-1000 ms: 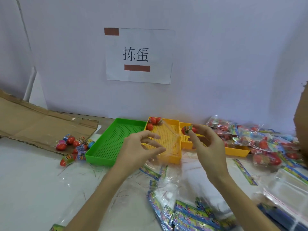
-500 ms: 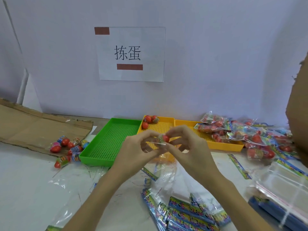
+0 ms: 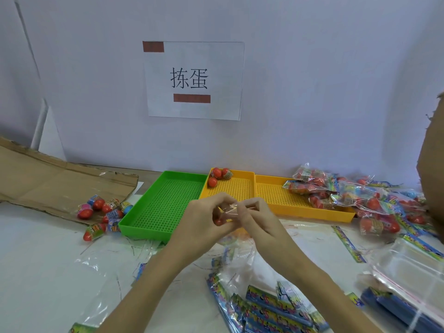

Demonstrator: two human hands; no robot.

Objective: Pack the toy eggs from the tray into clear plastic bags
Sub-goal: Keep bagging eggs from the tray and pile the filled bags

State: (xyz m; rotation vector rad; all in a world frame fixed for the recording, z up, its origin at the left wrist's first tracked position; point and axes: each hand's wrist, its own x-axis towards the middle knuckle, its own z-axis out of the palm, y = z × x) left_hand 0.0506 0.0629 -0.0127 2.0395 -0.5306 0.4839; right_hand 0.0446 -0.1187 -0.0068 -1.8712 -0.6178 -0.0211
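My left hand [image 3: 206, 219] and my right hand [image 3: 257, 219] meet in front of the yellow tray [image 3: 240, 188], both pinching the mouth of a clear plastic bag [image 3: 229, 210]. A red toy egg [image 3: 218, 221] shows inside the bag against my left palm. The bag's lower part hangs down behind my wrists. Three red toy eggs [image 3: 217, 175] lie in the tray's far left corner.
A green tray [image 3: 165, 203] stands left of the yellow one, a second yellow tray [image 3: 283, 200] right of it. Packed bags [image 3: 360, 198] pile at the right. Loose eggs [image 3: 103, 210] lie at left by flat cardboard [image 3: 48, 179]. Empty printed bags [image 3: 264, 306] lie near me.
My right hand brought an egg from the tray side to my left hand. The egg has dropped into the bag, and both hands now pinch the bag's mouth.
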